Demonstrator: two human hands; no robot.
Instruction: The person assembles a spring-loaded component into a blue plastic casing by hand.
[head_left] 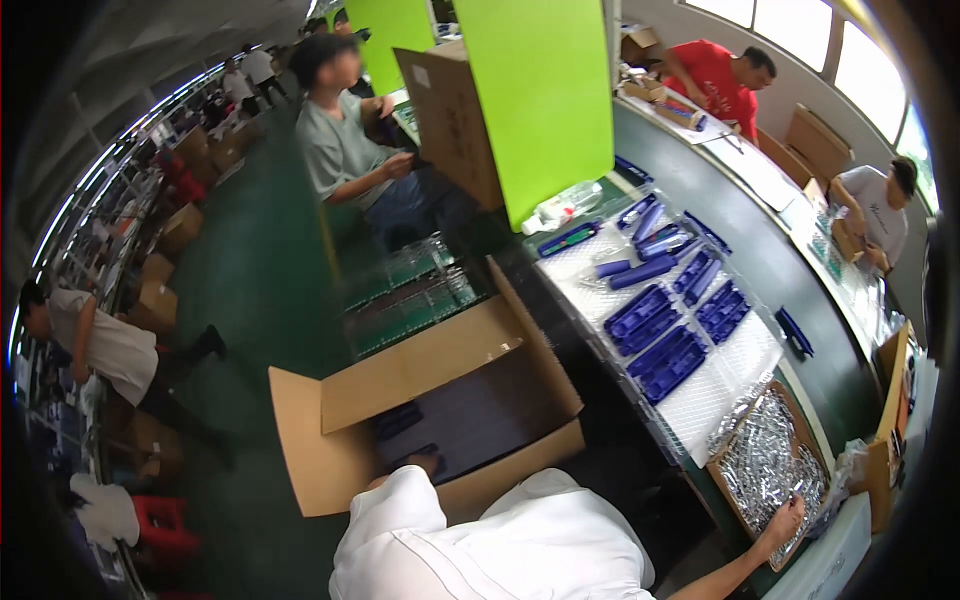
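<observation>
My left hand (424, 461) reaches into an open cardboard box (420, 385) in front of me. Shadow hides its fingers, so whether they hold anything does not show. Dark blue plastic pieces (398, 420) lie inside that box near the hand. At the lower right my right hand (785, 522) is at a shallow carton heaped with small shiny metal parts (768, 450). Its fingers are drawn together at the edge of the heap; what they pinch is too small to make out.
Blue plastic housings (668, 362) lie on a white textured sheet (715, 400) on the bench, with a clear plastic bottle (563, 208) beyond. One blue piece (794, 332) rests on the dark conveyor belt (760, 250). A green partition (540, 100) stands ahead; several people work around.
</observation>
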